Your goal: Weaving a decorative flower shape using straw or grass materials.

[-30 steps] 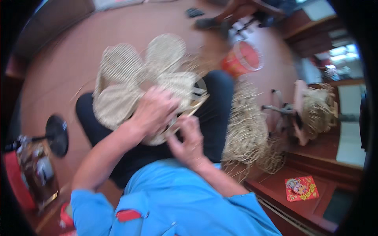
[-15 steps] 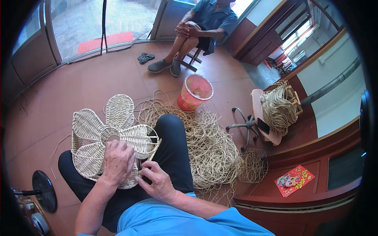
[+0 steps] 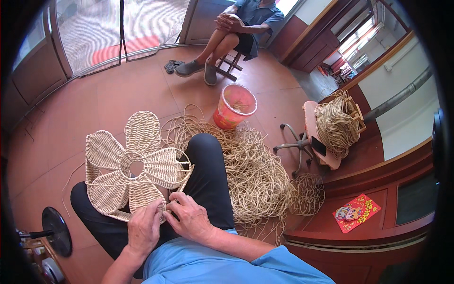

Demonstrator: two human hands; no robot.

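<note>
A flower-shaped woven piece (image 3: 143, 130) of pale twisted cord rests across my lap, its petals around an open ring. One petal on the right is only partly filled, with bare frame showing at its outer end. My left hand (image 3: 145, 228) is closed on the edge of the petal nearest me, thumb and fingers pinched together. Close beside it, my right hand (image 3: 190, 218) pinches a strand of cord at that same petal's right edge. The fingertips almost meet and hide most of the strand.
Beyond my knee spreads a big heap of loose cord (image 3: 257, 175), with a red bucket (image 3: 227, 117) behind it. A wheeled chair (image 3: 309, 118) holds a cord bundle (image 3: 336, 125) and a phone (image 3: 318, 146). A person (image 3: 257, 23) sits on a stool. Wooden cabinet (image 3: 373, 196) at right.
My left hand has come down from the flower's centre to the near petal's edge, uncovering the ring. My right hand has stayed near that edge, slightly shifted.
</note>
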